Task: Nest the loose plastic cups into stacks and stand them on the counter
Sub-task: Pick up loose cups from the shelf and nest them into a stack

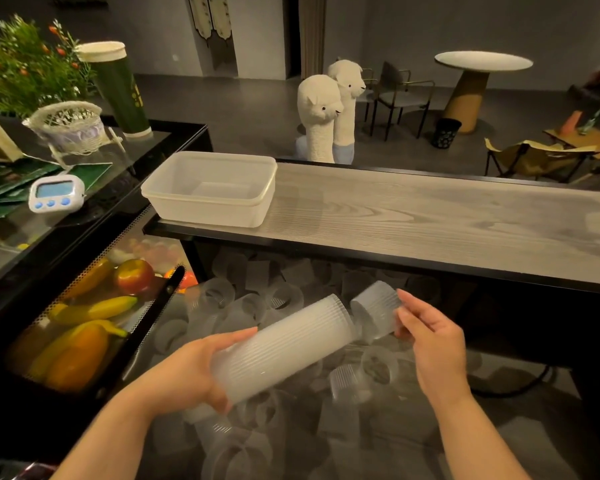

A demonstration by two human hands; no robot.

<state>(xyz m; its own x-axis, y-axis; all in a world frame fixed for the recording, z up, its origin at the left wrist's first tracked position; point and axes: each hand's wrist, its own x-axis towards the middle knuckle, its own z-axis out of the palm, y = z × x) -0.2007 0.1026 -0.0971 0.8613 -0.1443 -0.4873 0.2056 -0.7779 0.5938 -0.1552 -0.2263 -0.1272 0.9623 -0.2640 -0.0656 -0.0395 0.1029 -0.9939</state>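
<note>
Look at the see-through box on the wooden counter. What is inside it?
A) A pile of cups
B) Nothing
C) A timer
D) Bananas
B: the clear box on the wooden counter shows only its bare bottom, while the stack of cups is in the left hand and a single cup in the right hand.

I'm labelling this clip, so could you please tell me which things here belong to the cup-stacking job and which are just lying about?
Job: stack of cups, single cup, loose cups, counter.
Lying about: plastic tub, timer, fruit, alpaca toys.
</note>
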